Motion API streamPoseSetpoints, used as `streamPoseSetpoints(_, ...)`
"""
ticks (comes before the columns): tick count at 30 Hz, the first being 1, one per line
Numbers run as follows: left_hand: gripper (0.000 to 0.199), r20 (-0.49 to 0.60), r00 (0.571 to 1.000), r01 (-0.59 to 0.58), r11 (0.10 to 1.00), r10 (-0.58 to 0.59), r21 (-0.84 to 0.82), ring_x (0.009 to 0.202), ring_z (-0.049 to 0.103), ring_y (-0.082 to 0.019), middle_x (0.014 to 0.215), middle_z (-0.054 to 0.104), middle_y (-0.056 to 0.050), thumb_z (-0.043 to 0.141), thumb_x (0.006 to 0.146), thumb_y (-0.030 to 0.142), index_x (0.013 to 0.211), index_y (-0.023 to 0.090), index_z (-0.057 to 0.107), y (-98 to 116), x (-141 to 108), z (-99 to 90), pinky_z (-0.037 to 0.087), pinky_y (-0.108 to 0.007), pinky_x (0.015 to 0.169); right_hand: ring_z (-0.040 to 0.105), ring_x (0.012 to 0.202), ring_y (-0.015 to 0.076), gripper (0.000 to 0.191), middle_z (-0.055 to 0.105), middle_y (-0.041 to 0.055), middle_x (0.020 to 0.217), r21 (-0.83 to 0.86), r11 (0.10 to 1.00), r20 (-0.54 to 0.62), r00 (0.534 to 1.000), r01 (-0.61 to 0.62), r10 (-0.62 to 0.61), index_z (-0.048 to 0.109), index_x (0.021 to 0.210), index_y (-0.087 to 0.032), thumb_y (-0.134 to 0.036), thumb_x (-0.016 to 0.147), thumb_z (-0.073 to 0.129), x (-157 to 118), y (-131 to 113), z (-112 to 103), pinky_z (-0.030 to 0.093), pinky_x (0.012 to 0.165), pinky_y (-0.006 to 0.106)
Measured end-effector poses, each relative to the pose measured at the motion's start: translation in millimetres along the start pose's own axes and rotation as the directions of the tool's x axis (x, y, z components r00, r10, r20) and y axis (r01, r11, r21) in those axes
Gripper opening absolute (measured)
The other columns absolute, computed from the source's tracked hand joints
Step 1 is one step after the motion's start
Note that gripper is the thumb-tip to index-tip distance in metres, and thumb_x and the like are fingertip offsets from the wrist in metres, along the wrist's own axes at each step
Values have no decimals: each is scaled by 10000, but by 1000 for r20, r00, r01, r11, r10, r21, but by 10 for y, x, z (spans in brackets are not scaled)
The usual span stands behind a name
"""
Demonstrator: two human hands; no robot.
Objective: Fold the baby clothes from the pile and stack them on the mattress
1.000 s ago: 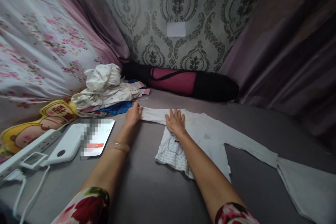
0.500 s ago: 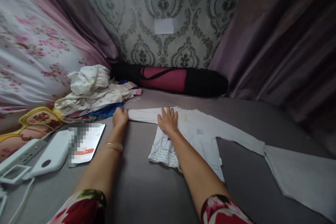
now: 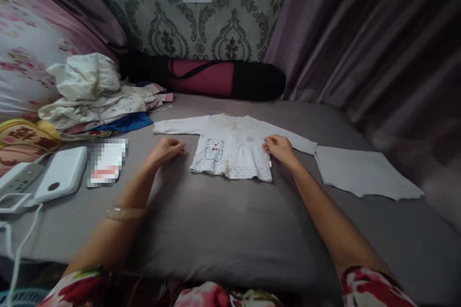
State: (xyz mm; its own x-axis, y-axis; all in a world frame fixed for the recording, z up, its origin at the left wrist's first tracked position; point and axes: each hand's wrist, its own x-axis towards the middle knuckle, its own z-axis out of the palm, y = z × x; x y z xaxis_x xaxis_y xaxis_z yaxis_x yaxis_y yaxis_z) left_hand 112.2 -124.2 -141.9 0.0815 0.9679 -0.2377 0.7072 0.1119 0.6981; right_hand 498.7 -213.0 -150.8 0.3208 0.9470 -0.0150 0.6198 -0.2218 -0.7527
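A small white long-sleeved shirt [image 3: 230, 146] lies spread flat on the grey bed sheet, its sleeves stretched out to both sides. It has a bear print at the lower left and a lettered hem. My left hand [image 3: 166, 149] hovers left of the shirt's body, below the left sleeve, fingers drawn together with nothing visible in them. At the shirt's right side edge, under the sleeve, my right hand [image 3: 281, 149] has its thumb and fingers pinched on the cloth. A folded pale garment [image 3: 363, 170] lies at the right, touching the right cuff.
Crumpled clothes [image 3: 97, 96] are heaped at the back left, beside a yellow cushion [image 3: 29, 136]. A phone [image 3: 108, 163], a white power bank [image 3: 61, 175] and a power strip [image 3: 19, 177] with cables lie at the left. A black and maroon rolled bag [image 3: 205, 78] rests along the wall.
My left hand has let go of the left cuff and come nearer. My right hand has lifted off the shirt's chest and moved to its right side. The view has shifted.
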Motion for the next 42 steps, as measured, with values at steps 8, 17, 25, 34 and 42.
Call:
streamPoseSetpoints(8,445,69,995,-69,998,68,13,539,484,-140,505,543,-2,562,638,583,626,147,650,220,-548,346,335,-224,504,601,558,146,363,660,39,600,-370,925,87,988,-83,124,677,694,-161,-425,868,500,-681,165,-155,347,501,219)
streamPoseSetpoints(17,517,61,998,-3,994,9,-105,463,374,-98,491,429,45,556,629,674,669,161,612,242,-731,430,252,-220,451,605,704,162,226,700,54,812,-446,890,11,994,-96,113,661,814,-199,-358,868,509,-974,-72,-50,317,585,252)
streamPoseSetpoints(25,466,-60,997,33,990,-41,-141,505,482,-126,604,583,11,598,605,601,804,179,597,111,-647,400,320,-219,465,595,694,148,128,682,17,771,-287,951,-10,993,-118,120,619,839,-204,-309,830,546,-923,66,-88,329,580,231)
streamPoseSetpoints(34,380,-73,996,-26,962,47,271,699,603,-212,722,646,-46,507,782,559,830,194,603,48,-617,398,393,-270,592,614,757,175,157,681,30,822,-436,894,19,993,-98,118,603,987,-214,-293,891,508,-958,53,-114,350,636,257)
streamPoseSetpoints(42,240,198,643,-751,557,740,354,991,541,-234,1044,591,-88,472,846,256,1066,198,546,358,-742,511,417,-341,865,520,1050,222,218,578,91,1083,-367,759,257,843,538,-473,600,1056,-200,-130,871,509,-1036,-357,64,404,911,318)
